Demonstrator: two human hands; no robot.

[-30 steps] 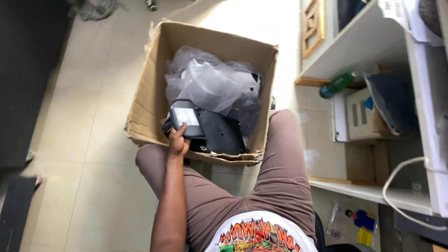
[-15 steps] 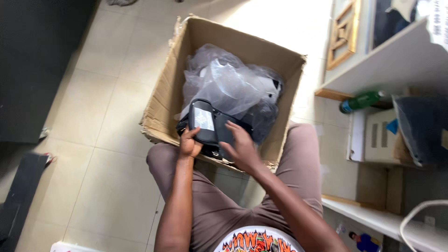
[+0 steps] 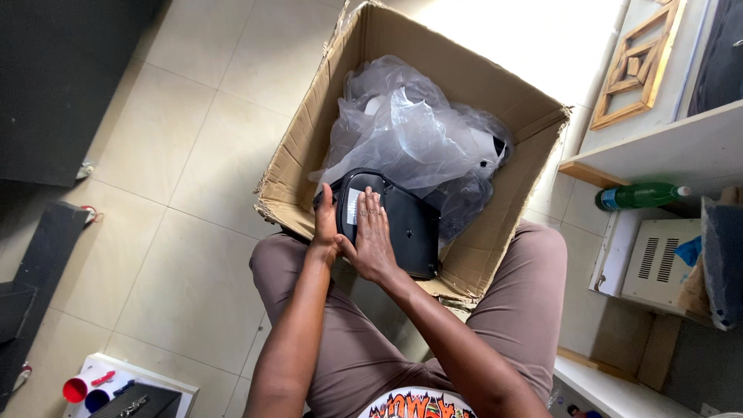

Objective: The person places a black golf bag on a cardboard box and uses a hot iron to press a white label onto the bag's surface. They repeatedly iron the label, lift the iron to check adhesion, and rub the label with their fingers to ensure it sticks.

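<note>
head view: one open cardboard box (image 3: 464, 85) stands on the tiled floor (image 3: 193, 155), between the person's knees. both hands are on one black flat case (image 3: 410, 224) lying at the near edge inside the box. the left hand (image 3: 325, 224) clasps the case's left rim, fingers curled over it; the right hand (image 3: 371, 240) lies flat on the lid, fingers spread (not gripping), touching the left hand at the thumb. just beyond the hands, one heap of clear plastic wrap (image 3: 410, 131) fills the box. well to the right of the hands, one green bottle (image 3: 638, 195) lies on a shelf, with one white vented unit (image 3: 658, 263) below it. near the left elbow, one red cup (image 3: 75, 389) sits low down.
</note>
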